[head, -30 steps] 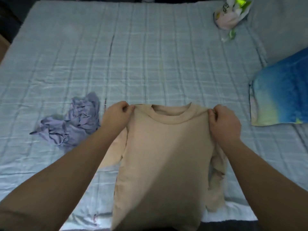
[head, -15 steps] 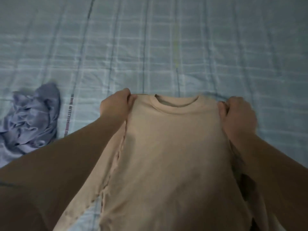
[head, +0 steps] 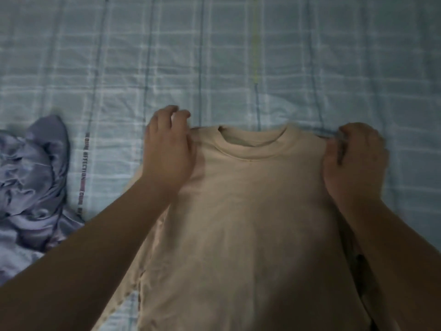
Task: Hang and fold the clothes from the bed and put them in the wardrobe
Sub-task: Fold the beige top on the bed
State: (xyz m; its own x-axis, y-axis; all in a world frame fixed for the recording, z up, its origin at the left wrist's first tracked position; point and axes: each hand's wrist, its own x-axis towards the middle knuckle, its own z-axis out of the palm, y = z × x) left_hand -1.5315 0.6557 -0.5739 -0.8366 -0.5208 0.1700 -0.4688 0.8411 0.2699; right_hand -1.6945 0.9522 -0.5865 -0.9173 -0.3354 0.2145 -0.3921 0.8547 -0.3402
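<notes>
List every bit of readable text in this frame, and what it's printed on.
"AFFECTION": printed lengthwise along a dark stripe of the checked bedsheet, between the purple garment and the left hand.
Short words above and below it on the same stripe: too blurred to read.
Beige sweatshirt and purple garment: no text visible.

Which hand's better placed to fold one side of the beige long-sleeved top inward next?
Right, probably. The right hand pinches the beige long-sleeved top at its shoulder, ready to carry that side across. The left hand lies at the other shoulder, fingertips past the fabric, apparently gripping nothing.
</notes>
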